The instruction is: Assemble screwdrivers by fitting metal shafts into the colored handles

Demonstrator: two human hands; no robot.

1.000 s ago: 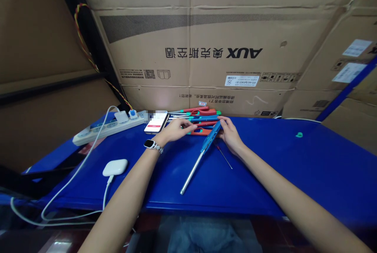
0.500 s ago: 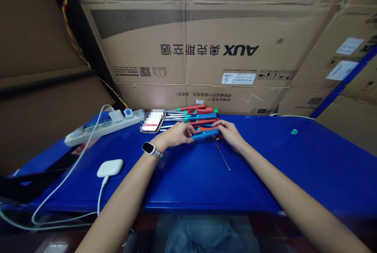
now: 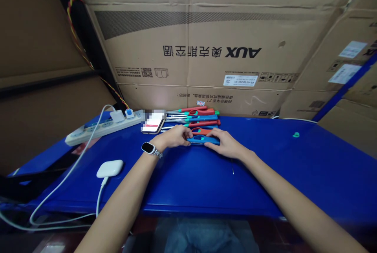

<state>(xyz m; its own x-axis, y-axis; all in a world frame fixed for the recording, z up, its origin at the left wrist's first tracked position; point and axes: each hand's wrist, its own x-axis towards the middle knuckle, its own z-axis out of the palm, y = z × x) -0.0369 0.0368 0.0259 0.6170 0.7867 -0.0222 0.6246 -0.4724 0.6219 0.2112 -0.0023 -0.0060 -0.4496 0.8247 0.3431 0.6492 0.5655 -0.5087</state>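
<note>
A blue stick lighter [image 3: 203, 140] lies crosswise low over the table, held between both hands. My left hand [image 3: 178, 136] pinches its left end, where the fingers hide the nozzle. On its right end, the fingers and thumb of my right hand [image 3: 226, 143] are closed. Directly behind it is an orange stick lighter [image 3: 200, 131]. Further back, several red and blue stick lighters [image 3: 203, 118] lie side by side, their metal nozzles pointing left. A thin metal rod [image 3: 233, 168] sticks out below my right hand, its upper part hidden.
A phone [image 3: 153, 122] lies left of the lighters, beside a white power strip [image 3: 108, 127]. A white charging case [image 3: 109, 168] with a cable lies on the blue table [image 3: 182, 182]. A small green piece [image 3: 296, 134] is at right. A cardboard wall [image 3: 188, 60] stands behind.
The blue lighter has come slightly nearer to me and lies more level. My right hand has shifted down over it and now covers the red end of the thin rod.
</note>
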